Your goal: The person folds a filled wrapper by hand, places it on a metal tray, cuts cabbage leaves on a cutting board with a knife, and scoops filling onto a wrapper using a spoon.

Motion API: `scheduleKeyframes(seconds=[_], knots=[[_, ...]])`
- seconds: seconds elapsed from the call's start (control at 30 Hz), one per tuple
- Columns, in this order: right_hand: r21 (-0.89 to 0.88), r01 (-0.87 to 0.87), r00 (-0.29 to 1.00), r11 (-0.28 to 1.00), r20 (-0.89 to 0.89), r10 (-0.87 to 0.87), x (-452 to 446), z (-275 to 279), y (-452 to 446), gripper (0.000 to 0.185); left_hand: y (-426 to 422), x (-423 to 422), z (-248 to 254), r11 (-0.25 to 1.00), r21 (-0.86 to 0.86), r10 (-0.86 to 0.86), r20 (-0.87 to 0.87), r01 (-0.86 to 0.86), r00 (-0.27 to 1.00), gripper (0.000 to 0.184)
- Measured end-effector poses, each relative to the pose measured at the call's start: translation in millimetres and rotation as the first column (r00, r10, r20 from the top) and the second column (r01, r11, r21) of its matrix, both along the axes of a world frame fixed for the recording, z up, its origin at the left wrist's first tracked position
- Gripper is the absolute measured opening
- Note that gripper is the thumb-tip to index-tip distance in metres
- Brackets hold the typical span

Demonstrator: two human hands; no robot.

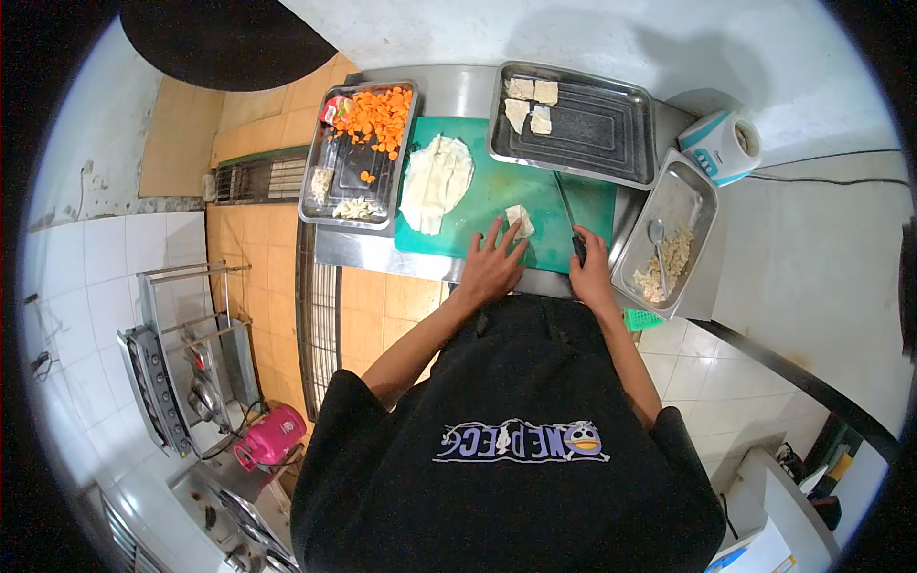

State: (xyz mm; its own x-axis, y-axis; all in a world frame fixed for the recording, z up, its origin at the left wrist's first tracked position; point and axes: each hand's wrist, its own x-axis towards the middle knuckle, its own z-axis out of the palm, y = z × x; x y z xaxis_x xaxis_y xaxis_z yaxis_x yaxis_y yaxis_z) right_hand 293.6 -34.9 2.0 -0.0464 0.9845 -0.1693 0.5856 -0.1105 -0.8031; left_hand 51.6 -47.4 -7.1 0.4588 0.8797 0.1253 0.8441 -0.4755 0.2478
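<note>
My right hand (593,272) is wrapped around the black handle of a knife (565,202), its blade pointing away from me over the green cutting board (549,253). My left hand (491,265) lies with fingers spread at the board's near edge. Its fingertips touch a small, pale folded piece of dough wrapper (519,219). Further left on the board sits a stack of large, pale dough sheets (438,181).
Behind the board, a dark metal tray (602,129) bears several wrapper pieces. At left, another tray (304,205) holds diced carrots (382,115) and white bits. On the right, a metal pan (702,191) contains chopped filling (676,253) and a spoon (658,244), near a tissue roll (731,145).
</note>
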Motion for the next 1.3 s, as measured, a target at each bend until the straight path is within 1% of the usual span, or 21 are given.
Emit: scheduleKeyframes(seconds=[0.17, 0.3, 0.4, 0.47, 0.5, 0.57, 0.6, 0.67, 0.7, 0.77, 0.8, 0.87, 0.9, 0.97, 1.0, 1.07, 1.1, 1.17, 1.2, 1.27, 1.3], knots=[[0.057, 0.041, 0.998, 0.998, 0.044, -0.043, -3, 1, -2, 0.063, -3, -4, -1, 0.998, -0.053, -0.037, -0.006, 0.036, 0.999, 0.059], [0.046, 0.031, 0.993, 0.998, 0.110, -0.036, -6, 5, 0, 0.064, -2, -4, 2, 0.997, -0.074, -0.033, 0.018, 0.034, 0.999, 0.059], [0.080, 0.004, 0.986, 0.997, 0.163, -0.017, -7, 4, 0, 0.065, 0, -4, 2, 0.996, -0.081, -0.032, 0.039, 0.035, 0.999, 0.056], [0.107, -0.049, 0.971, 0.993, 0.238, 0.022, -9, 5, -1, 0.064, 2, -5, 1, 0.998, -0.062, -0.024, 0.070, 0.029, 0.997, 0.050], [0.108, -0.049, 0.971, 0.993, 0.239, 0.022, -10, 4, -1, 0.064, 3, -6, 3, 0.998, -0.061, -0.024, 0.071, 0.029, 0.997, 0.050], [0.075, -0.044, 0.968, 0.996, 0.251, 0.024, -10, 3, -1, 0.063, 6, -8, 7, 1.000, 0.021, -0.020, 0.102, 0.018, 0.995, 0.043], [0.077, -0.044, 0.968, 0.996, 0.252, 0.024, -10, 5, 0, 0.063, 8, -10, 7, 1.000, 0.023, -0.020, 0.102, 0.018, 0.995, 0.043], [0.077, -0.051, 0.964, 0.996, 0.264, 0.029, -11, 10, 0, 0.061, 14, -13, 7, 0.996, 0.016, 0.078, 0.208, -0.083, 0.975, 0.036], [0.078, -0.050, 0.964, 0.996, 0.265, 0.027, -13, 13, -1, 0.061, 18, -14, 9, 0.996, 0.017, 0.077, 0.208, -0.082, 0.975, 0.036], [0.149, -0.079, 0.925, 0.986, 0.379, 0.017, -16, 20, -2, 0.060, 28, -17, 11, 0.968, -0.045, 0.252, 0.226, -0.249, 0.941, 0.032], [0.150, -0.079, 0.925, 0.986, 0.379, 0.016, -17, 22, -1, 0.060, 34, -20, 9, 0.968, -0.044, 0.252, 0.226, -0.249, 0.941, 0.032], [0.259, -0.183, 0.908, 0.948, 0.415, 0.061, -18, 25, 4, 0.054, 50, -24, 5, 0.954, -0.078, 0.300, 0.269, -0.290, 0.915, 0.028], [0.259, -0.182, 0.907, 0.949, 0.416, 0.060, -20, 28, 7, 0.054, 57, -25, 7, 0.954, -0.079, 0.299, 0.270, -0.288, 0.915, 0.028], [0.272, -0.305, 0.904, 0.912, 0.383, 0.188, -27, 32, 16, 0.045, 72, -26, 10, 0.938, -0.183, 0.342, 0.334, -0.295, 0.878, 0.030], [0.275, -0.302, 0.905, 0.913, 0.384, 0.184, -31, 30, 20, 0.045, 79, -25, 9, 0.939, -0.181, 0.338, 0.335, -0.292, 0.879, 0.030], [0.334, -0.366, 0.895, 0.869, 0.383, 0.229, -40, 27, 27, 0.038, 91, -25, 10, 0.924, -0.220, 0.370, 0.301, -0.314, 0.879, 0.026], [0.338, -0.366, 0.895, 0.867, 0.383, 0.229, -44, 28, 31, 0.038, 97, -24, 10, 0.924, -0.216, 0.370, 0.302, -0.315, 0.879, 0.026], [0.326, -0.386, 0.895, 0.863, 0.359, 0.265, -51, 31, 37, 0.035, 106, -25, 10, 0.901, -0.266, 0.401, 0.217, -0.342, 0.890, 0.027], [0.329, -0.388, 0.895, 0.861, 0.359, 0.267, -54, 31, 39, 0.035, 109, -25, 12, 0.901, -0.263, 0.403, 0.217, -0.345, 0.889, 0.027], [0.329, -0.391, 0.898, 0.860, 0.343, 0.277, -57, 32, 41, 0.034, 113, -25, 15, 0.860, -0.376, 0.437, 0.195, -0.345, 0.878, 0.031], [0.328, -0.390, 0.898, 0.860, 0.343, 0.277, -58, 30, 41, 0.034, 115, -26, 10, 0.860, -0.377, 0.437, 0.194, -0.345, 0.878, 0.031]])
